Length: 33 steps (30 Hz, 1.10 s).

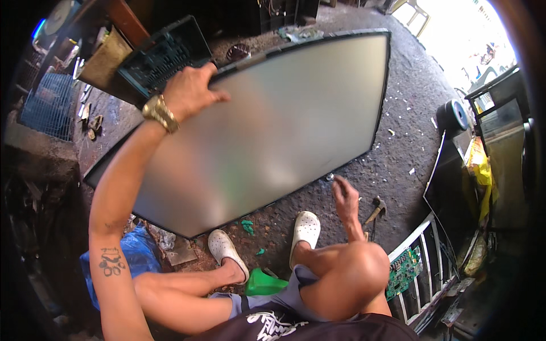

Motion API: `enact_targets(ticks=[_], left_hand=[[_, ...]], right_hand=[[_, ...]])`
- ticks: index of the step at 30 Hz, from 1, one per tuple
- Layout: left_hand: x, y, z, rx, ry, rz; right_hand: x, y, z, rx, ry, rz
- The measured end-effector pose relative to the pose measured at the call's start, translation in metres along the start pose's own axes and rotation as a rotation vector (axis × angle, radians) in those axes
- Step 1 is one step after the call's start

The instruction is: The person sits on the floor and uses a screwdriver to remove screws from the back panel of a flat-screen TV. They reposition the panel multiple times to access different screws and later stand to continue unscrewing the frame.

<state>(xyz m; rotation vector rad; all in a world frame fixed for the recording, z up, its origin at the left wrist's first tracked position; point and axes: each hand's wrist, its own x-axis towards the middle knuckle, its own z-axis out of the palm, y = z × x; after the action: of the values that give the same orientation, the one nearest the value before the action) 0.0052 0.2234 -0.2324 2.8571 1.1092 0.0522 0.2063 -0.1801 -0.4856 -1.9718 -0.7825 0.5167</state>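
Plainly, a large, flat grey screen panel with a thin black frame (296, 125) takes up the middle of the view, set slantwise over the rough dark floor (412, 96), its near edge just beyond two white perforated clogs (307, 226). Whether it lies fully flat cannot be told.

The left hand (190, 94), below a gold-coloured metal wristwatch (160, 112), is at the panel's far edge. Its thumb stands wide of the other fingers, over the grey face; the other fingertips are hidden, so how firmly they grip cannot be told. Just beyond is an open black plastic case with moulded slots (165, 57).

The right hand (346, 199) is near the panel's near edge with its fingers curled narrow, close to a small shiny object (330, 177); whether they hold anything cannot be told. A hammer (376, 210) lies on the floor to its right, and nearer the body a green circuit board (402, 274) rests against a pale barred frame (429, 267).

White lettering crosses the chest of the dark shirt (347, 331), and a dark tattoo (111, 262) marks the left forearm. A yellow plastic wrapper (480, 176) hangs at far right, any print on it too blurred to read.
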Motion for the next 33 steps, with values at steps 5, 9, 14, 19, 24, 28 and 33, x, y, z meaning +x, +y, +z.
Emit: enact_targets(ticks=[5,9,14,19,24,28,33], left_hand=[[-0.133,0.093,-0.056,-0.059,-0.036,0.055],[-0.197,0.132,-0.056,0.009,-0.001,0.091],[-0.210,0.132,-0.049,0.055,0.036,0.196],[-0.208,0.106,-0.071,0.126,0.018,0.241],[-0.251,0.087,-0.087,0.228,0.013,0.197],[-0.285,0.069,-0.100,0.220,-0.092,0.062],[-0.303,0.045,-0.094,0.091,-0.027,-0.048]], right_hand=[[-0.017,-0.055,-0.098,0.024,0.325,-0.124],[-0.068,-0.079,-0.147,0.421,0.497,-0.030],[-0.126,-0.117,-0.172,0.481,0.555,-0.135],[-0.202,-0.118,-0.187,0.703,0.673,-0.125],[-0.263,-0.060,-0.201,0.812,0.828,0.043],[-0.261,-0.047,-0.227,0.706,0.824,0.043],[-0.225,-0.085,-0.248,0.531,0.762,-0.080]])
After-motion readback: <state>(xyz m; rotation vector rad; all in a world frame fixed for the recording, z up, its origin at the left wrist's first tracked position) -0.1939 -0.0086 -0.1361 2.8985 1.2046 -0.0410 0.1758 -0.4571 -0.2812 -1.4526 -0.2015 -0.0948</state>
